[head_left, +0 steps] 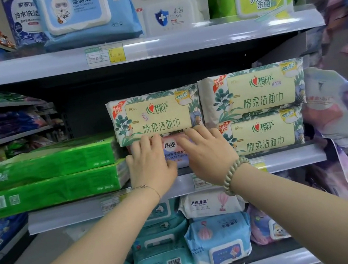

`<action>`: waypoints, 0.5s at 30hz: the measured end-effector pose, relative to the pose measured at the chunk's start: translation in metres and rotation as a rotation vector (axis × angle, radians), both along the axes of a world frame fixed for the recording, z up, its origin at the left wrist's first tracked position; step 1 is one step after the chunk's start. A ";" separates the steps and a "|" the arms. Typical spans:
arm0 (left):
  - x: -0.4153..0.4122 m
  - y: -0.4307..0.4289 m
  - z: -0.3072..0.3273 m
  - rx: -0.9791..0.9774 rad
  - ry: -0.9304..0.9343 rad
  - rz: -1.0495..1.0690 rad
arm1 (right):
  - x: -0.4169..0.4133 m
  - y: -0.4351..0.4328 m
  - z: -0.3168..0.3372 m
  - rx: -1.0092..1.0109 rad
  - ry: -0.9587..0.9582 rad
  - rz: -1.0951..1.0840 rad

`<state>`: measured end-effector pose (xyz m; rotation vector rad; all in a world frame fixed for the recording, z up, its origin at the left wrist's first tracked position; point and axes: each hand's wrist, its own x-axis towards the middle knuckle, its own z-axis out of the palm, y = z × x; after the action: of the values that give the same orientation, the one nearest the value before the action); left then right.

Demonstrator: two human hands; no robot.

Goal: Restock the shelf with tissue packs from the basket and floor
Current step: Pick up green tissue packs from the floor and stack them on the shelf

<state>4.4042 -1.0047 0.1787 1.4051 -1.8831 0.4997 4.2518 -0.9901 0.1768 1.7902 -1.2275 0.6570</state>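
On the middle shelf (pixel 289 158) a pink tissue pack (pixel 173 153) lies under a cream leaf-print pack (pixel 156 115). My left hand (pixel 151 166) and my right hand (pixel 207 156) both press flat against the pink pack's front, fingers spread, tips touching the lower edge of the cream pack above. Neither hand wraps around a pack. To the right, two more cream leaf-print packs (pixel 254 92) stand stacked. No basket or floor is in view.
Two green packs (pixel 50 176) lie stacked at the left of the same shelf. Wet-wipe packs fill the upper shelf (pixel 87 14) and the lower shelf (pixel 217 240). Pastel bags (pixel 336 108) hang at the right end. Another shelving run (pixel 2 139) stands on the left.
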 end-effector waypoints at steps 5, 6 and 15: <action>-0.005 0.008 0.003 0.020 -0.122 -0.046 | -0.010 0.012 0.004 0.020 0.008 0.037; -0.007 0.010 0.004 0.021 -0.133 -0.062 | -0.012 0.015 0.007 0.030 0.006 0.030; -0.052 0.035 0.008 0.006 -0.205 -0.309 | -0.053 0.056 0.009 -0.053 -0.054 -0.052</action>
<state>4.3519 -0.9701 0.1866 1.0708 -2.2183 0.4983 4.1991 -0.9341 0.1858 1.7014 -1.2767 0.7052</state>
